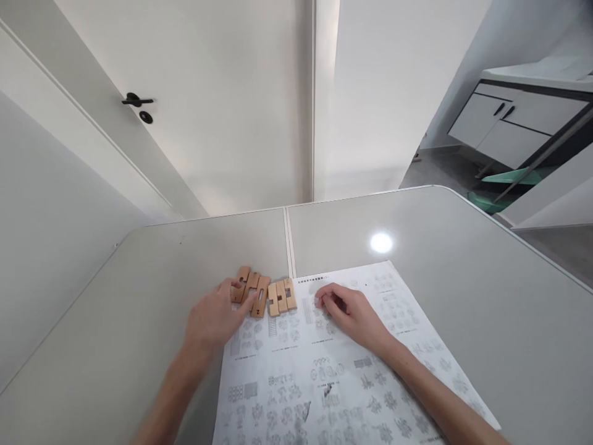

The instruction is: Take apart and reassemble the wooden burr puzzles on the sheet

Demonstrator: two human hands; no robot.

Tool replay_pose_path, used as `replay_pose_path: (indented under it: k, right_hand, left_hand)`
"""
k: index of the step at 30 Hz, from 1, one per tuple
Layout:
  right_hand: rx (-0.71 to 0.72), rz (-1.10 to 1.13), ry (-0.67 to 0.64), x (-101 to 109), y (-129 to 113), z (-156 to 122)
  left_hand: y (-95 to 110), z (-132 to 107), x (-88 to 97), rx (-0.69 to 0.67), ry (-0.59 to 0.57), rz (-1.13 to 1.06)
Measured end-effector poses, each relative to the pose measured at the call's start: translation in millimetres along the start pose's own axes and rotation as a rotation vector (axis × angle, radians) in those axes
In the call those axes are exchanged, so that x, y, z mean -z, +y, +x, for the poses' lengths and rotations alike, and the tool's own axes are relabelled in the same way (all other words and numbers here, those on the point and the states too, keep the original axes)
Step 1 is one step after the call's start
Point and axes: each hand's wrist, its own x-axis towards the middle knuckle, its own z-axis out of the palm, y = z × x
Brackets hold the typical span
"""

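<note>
Several notched wooden puzzle pieces lie side by side at the top left of a printed sheet. The darker ones carry small printed numbers, one a 2. My left hand reaches over this darker group, thumb on one side and fingers on the other, gripping the pieces. Just right of them, a lighter group of wooden pieces sits close together, untouched by either hand. My right hand rests on the sheet with its fingers curled in, and nothing shows in it. Its palm is hidden.
The sheet, covered with small diagrams, spreads over a pale grey table with a seam down its middle. Beyond the table's far edge is a white door with a black handle. A white cabinet stands at the far right.
</note>
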Motion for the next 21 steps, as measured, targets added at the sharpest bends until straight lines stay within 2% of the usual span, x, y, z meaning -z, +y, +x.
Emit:
replay_pose_path:
  k: [7, 14, 21]
  right_hand:
    - [0.022, -0.001, 0.003, 2, -1, -1]
    - [0.037, -0.005, 0.002, 1, -1, -1]
    - [0.041, -0.016, 0.005, 1, -2, -2]
  left_hand:
    - [6, 12, -0.8, 0.049, -0.053, 0.079]
    - [16, 17, 8.7, 0.051, -0.075, 0.109]
    - [21, 12, 17.5, 0.029, -0.132, 0.18]
